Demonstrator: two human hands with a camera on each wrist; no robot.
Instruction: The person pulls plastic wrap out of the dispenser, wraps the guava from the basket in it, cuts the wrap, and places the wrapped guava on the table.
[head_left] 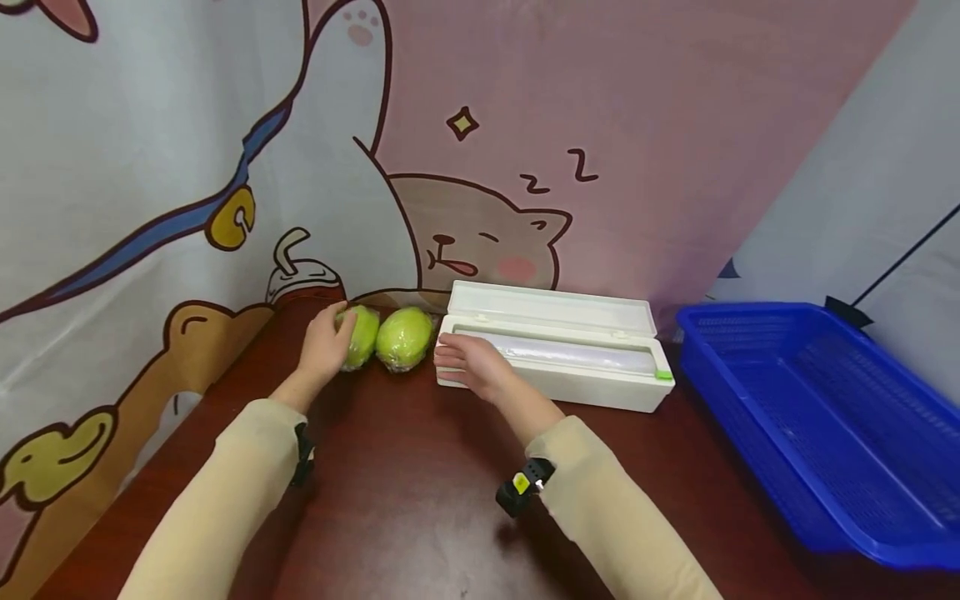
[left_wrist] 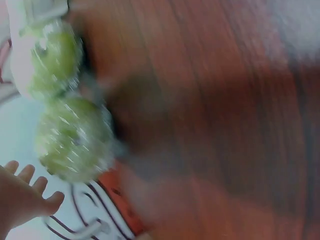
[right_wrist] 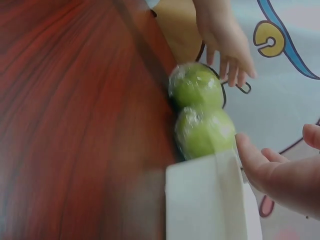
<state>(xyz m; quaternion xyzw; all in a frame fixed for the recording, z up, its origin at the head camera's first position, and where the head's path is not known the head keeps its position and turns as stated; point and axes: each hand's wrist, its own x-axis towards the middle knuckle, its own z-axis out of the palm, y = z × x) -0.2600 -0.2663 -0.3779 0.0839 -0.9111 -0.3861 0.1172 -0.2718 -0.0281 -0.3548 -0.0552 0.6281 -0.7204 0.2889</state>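
Two green apples wrapped in clear film stand side by side at the back of the table: a left apple (head_left: 363,337) and a right apple (head_left: 405,337). My left hand (head_left: 324,346) is beside the left apple, its fingers loosely extended; in the right wrist view they hang close to that apple. To the right is a white cling film box (head_left: 577,387), lid up, with a roll of film (head_left: 570,352) inside. My right hand (head_left: 480,367) is at the box's left end, fingers spread, near the right apple. Neither hand grips anything.
A blue plastic basket (head_left: 750,408) stands on the right, beyond the box. Behind everything hangs a cartoon-printed cloth (head_left: 637,125). The raised box lid (head_left: 555,307) leans back near this cloth. A green slider (head_left: 663,375) sits at the box's right end.
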